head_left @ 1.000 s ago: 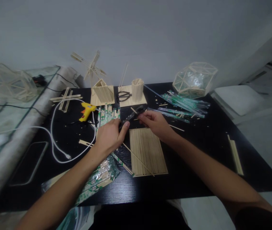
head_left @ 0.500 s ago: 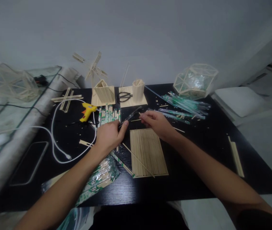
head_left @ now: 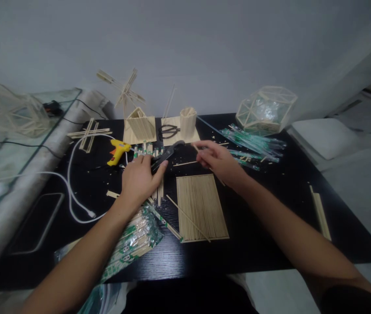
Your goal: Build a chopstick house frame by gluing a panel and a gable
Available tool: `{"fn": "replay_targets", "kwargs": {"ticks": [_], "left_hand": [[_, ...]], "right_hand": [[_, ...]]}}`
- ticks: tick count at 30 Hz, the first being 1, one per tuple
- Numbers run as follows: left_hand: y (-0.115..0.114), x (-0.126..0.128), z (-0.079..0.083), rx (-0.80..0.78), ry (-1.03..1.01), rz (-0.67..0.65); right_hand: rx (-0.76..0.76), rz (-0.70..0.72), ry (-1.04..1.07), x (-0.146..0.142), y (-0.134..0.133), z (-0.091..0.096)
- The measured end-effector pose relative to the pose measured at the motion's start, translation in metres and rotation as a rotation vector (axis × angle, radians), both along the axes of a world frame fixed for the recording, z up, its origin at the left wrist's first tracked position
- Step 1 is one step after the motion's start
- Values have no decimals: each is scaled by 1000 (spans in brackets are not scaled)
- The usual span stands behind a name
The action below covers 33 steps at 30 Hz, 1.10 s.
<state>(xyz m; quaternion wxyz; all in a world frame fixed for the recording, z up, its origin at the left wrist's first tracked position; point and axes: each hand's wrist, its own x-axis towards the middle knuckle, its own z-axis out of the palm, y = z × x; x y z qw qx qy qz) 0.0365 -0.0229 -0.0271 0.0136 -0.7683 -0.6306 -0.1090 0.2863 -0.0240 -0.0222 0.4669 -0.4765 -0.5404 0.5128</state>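
Observation:
My left hand [head_left: 139, 179] is closed around the handles of black cutting pliers [head_left: 166, 155], whose jaws point up and right over the black table [head_left: 270, 209]. My right hand [head_left: 220, 163] hovers just right of the jaws, pinching a thin wooden stick [head_left: 216, 174] that slants down under the palm. Another short stick piece [head_left: 185, 163] lies on the table between the hands. A flat mat of glued sticks [head_left: 201, 207] lies below both hands, with a loose long stick [head_left: 188, 218] across its left edge.
A yellow glue gun [head_left: 117, 151] with white cable [head_left: 74, 192] lies left. Wrapped chopstick packs [head_left: 133, 240] sit under my left forearm. At the back stand a stick windmill house [head_left: 136, 122], a stick cup [head_left: 188, 122], black scissors [head_left: 169, 129], a geodesic frame [head_left: 266, 109] and empty wrappers [head_left: 254, 141].
My left hand has carried the pliers left and farther back. My right hand has drawn away to the right with its stick, and a cut piece now lies between them.

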Motion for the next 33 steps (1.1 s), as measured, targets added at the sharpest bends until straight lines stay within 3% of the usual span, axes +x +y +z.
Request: {"fn": "replay_targets", "kwargs": {"ticks": [4,8,14,18,27,31,33], "left_hand": [[4,-3,-5,18,151,-7],[3,-4,-9,-11,250,1],[3,-5,-16,-45,273,8],[5,-6,-18,-68,262,-5],[9,-10,-17,-93,198,-55],[30,-37,-2,-143,54,28],[45,-55,8,-174,80,101]], "right_hand": [[96,-74,-69,20,7,13],[94,-112,-224,39,10,23],[50,-48,-1045,58,12,21],[-69,73,-1371,57,12,10],[-104,92,-1521,49,5,4],[-74,153,-1493,46,6,6],[-62,217,-1461,44,5,7]]}}
